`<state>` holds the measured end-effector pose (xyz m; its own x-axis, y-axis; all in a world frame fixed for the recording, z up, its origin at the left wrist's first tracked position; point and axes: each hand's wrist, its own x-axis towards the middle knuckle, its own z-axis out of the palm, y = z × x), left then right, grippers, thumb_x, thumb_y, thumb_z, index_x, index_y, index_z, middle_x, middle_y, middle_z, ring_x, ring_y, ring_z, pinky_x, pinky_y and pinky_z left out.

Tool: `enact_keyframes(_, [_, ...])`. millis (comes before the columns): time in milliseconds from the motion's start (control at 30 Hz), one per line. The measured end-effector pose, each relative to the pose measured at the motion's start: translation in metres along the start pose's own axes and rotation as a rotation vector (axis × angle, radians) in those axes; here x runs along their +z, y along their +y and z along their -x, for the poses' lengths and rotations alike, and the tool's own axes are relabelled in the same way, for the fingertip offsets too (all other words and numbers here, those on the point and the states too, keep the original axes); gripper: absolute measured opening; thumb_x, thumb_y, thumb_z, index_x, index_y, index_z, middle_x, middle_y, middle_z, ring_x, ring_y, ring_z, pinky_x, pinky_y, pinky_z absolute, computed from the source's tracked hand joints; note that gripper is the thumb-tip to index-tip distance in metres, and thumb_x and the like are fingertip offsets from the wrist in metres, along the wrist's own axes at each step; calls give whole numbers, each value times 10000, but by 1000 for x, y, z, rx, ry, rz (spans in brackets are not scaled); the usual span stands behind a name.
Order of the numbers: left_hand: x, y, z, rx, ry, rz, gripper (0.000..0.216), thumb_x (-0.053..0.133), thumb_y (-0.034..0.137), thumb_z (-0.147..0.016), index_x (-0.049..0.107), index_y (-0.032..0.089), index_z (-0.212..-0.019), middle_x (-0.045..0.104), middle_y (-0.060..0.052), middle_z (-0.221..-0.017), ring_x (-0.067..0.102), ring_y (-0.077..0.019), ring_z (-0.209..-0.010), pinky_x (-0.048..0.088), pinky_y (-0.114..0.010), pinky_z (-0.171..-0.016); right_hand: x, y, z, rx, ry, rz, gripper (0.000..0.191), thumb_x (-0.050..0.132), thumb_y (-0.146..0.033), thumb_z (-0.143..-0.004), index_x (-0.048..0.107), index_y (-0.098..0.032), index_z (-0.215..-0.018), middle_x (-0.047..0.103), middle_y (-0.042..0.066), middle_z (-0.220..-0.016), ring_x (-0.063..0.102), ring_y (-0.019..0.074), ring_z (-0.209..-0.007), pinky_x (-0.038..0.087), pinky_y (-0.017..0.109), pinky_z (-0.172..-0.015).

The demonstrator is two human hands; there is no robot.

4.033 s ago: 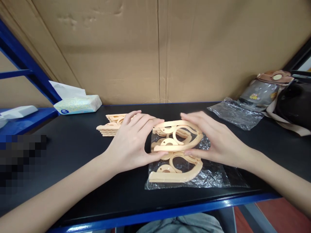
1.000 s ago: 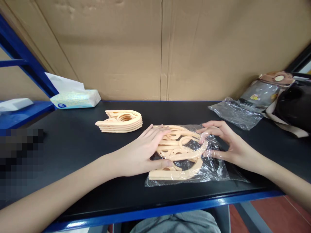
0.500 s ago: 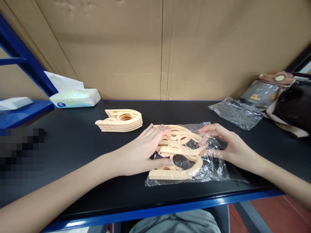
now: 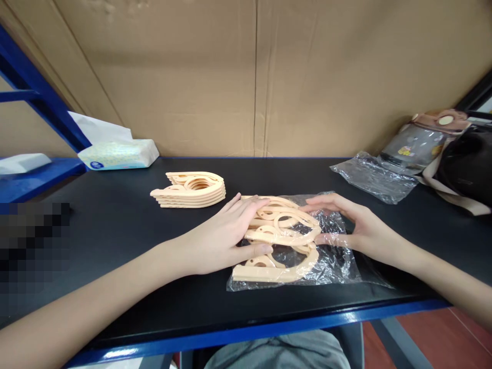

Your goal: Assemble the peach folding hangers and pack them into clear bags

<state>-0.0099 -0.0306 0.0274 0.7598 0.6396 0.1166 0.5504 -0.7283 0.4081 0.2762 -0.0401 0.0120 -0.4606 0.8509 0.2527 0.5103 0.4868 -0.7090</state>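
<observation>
A loose pile of peach plastic hanger pieces [image 4: 280, 233] lies on a clear plastic bag [image 4: 338, 261] at the table's front middle. My left hand [image 4: 223, 238] rests on the pile's left side, fingers stretched over the pieces and thumb under one. My right hand [image 4: 355, 228] reaches in from the right, fingers extended and pinching the bag film and the pile's right edge. A neat stack of the same peach pieces [image 4: 190, 190] sits behind my left hand, untouched.
A tissue pack [image 4: 119, 154] lies at the back left by a blue shelf frame [image 4: 38, 102]. A second clear bag [image 4: 371, 177], a lidded bottle [image 4: 423, 138] and a dark bag [image 4: 467, 164] crowd the back right. A cardboard wall stands behind the black table [image 4: 115, 241].
Four seconds ago both hands held a piece lifted above the pile. Since then it has come down onto the pile; my right hand has shifted onto the bag film, and the pieces have shifted slightly.
</observation>
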Motion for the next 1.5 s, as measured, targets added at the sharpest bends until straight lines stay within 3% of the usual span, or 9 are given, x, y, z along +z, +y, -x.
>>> enact_keyframes(200, [1,-1,0,13,-1,28,647,447,539,-946,219,225,-1464,364,-122,-1467,364,-290,-1326,329,-466,-1099,2,1,-2,47,14,-73,538,767,-455,-726,553,-280,-1188,659,71,-1221,616,273,-1123,496,463,-965])
enact_keyframes(400, [0,0,-1,23,-4,58,637,450,515,-952,218,230,-1472,362,-127,-1472,363,-294,-1337,338,-456,-1093,7,-1,-3,105,10,-162,518,783,-428,-713,553,-281,-1154,653,67,-1230,596,275,-1154,490,458,-967])
enact_keyframes(867, [3,-7,-2,31,-9,0,591,400,511,-977,273,204,-1466,320,-90,-1532,251,-232,-1421,250,-401,-1166,15,0,-6,107,-20,-147,581,756,-449,-744,481,-301,-1234,659,45,-1215,585,254,-1124,427,470,-972])
enact_keyframes(1067, [0,-6,0,-30,-115,-144,663,287,557,-990,162,185,-1524,143,-96,-1605,118,-270,-1476,129,-491,-1192,10,-3,-2,47,-27,-43,640,713,-445,-789,399,-309,-1329,656,39,-1216,580,240,-1121,435,440,-953])
enact_keyframes(1167, [-4,-4,-1,-61,-152,-197,672,260,581,-985,154,201,-1529,66,-88,-1610,79,-278,-1480,118,-501,-1189,-6,6,2,42,43,68,641,680,-445,-816,376,-296,-1360,655,50,-1197,587,232,-1101,452,406,-920])
enact_keyframes(1233, [-6,-1,-5,-65,-151,-232,680,270,602,-974,185,212,-1524,60,-86,-1609,64,-285,-1479,124,-509,-1185,-18,18,6,62,179,170,598,666,-469,-813,422,-274,-1324,644,68,-1190,586,240,-1083,461,398,-897])
enact_keyframes(1333, [-4,8,-13,-23,-125,-247,698,315,621,-955,238,204,-1510,109,-101,-1601,85,-306,-1474,167,-528,-1170,-31,37,13,187,293,281,609,657,-527,-786,456,-241,-1284,644,86,-1112,611,225,-888,488,369,-742])
enact_keyframes(1400, [2,17,-19,16,-123,-240,703,361,609,-948,264,185,-1501,164,-117,-1590,128,-311,-1468,225,-516,-1156,-32,43,15,292,240,217,639,642,-556,-785,436,-232,-1296,646,54,-973,563,165,-664,470,334,-633])
enact_keyframes(1500, [13,29,-25,79,-106,-255,696,372,567,-963,271,128,-1494,226,-138,-1574,157,-294,-1466,261,-476,-1151,-27,38,14,355,127,10,633,626,-542,-808,402,-235,-1314,609,-15,-763,531,149,-615,438,301,-602])
